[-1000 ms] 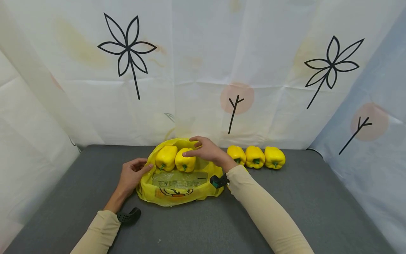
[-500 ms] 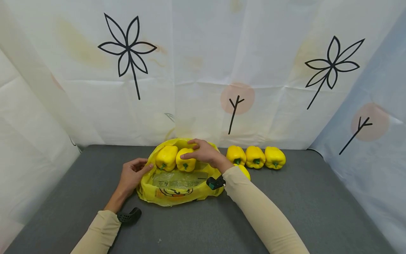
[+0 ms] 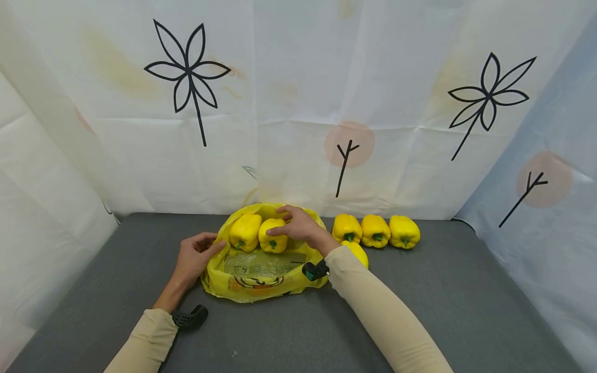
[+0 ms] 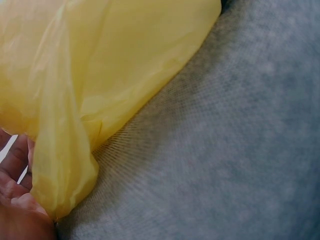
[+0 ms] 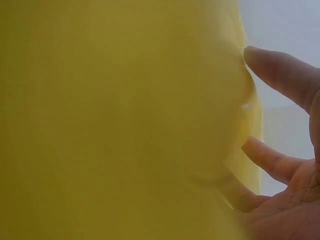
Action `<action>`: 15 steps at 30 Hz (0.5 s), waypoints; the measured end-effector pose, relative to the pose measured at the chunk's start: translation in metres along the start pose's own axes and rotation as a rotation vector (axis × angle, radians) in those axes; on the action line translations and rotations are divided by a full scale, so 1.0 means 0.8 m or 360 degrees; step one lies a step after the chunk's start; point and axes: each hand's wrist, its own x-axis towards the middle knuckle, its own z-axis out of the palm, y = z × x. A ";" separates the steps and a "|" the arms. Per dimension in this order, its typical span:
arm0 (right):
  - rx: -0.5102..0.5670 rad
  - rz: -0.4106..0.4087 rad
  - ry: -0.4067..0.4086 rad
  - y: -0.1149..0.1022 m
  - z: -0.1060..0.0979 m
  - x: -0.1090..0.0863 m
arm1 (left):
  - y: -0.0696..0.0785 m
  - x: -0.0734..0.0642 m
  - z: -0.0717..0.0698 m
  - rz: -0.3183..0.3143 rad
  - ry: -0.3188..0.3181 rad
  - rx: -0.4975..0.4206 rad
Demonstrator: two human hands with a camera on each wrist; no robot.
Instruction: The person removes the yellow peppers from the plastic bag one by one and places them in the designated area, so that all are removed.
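A yellow plastic bag [image 3: 261, 287] lies with its mouth spread, and two yellow bell peppers sit in it side by side. Its left edge is pinched between the thumb and fingers of my left hand [image 3: 193, 259]. In the left wrist view a fold of the bag [image 4: 65, 165] hangs over that hand. My right hand [image 3: 303, 225] reaches into the bag, thumb across the front of the right-hand bell pepper [image 3: 272, 242] and fingers behind it. The other bell pepper [image 3: 245, 233] is beside it on the left. In the right wrist view, the bag's yellow film [image 5: 125, 120] hides most of the pepper.
On the grey table [image 3: 280, 336], a row of three bell peppers [image 3: 375, 231] stands right of the bag. Another bell pepper [image 3: 356, 253], partly hidden by my right sleeve, lies in front of them. A patterned white cloth [image 3: 289, 103] rises behind the table.
My right hand has shifted slightly left and further over the right-hand bell pepper, uncovering more of the pepper behind the sleeve. My left hand has stayed at the bag's edge.
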 end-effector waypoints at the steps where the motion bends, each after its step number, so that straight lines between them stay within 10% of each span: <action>1: -0.0005 -0.0003 0.0003 0.000 0.000 0.000 | 0.000 0.000 0.000 -0.0001 -0.0001 0.0000; 15: -0.0050 0.0038 0.0036 0.002 0.004 0.001 | 0.001 0.000 -0.001 -0.0008 -0.0006 0.0011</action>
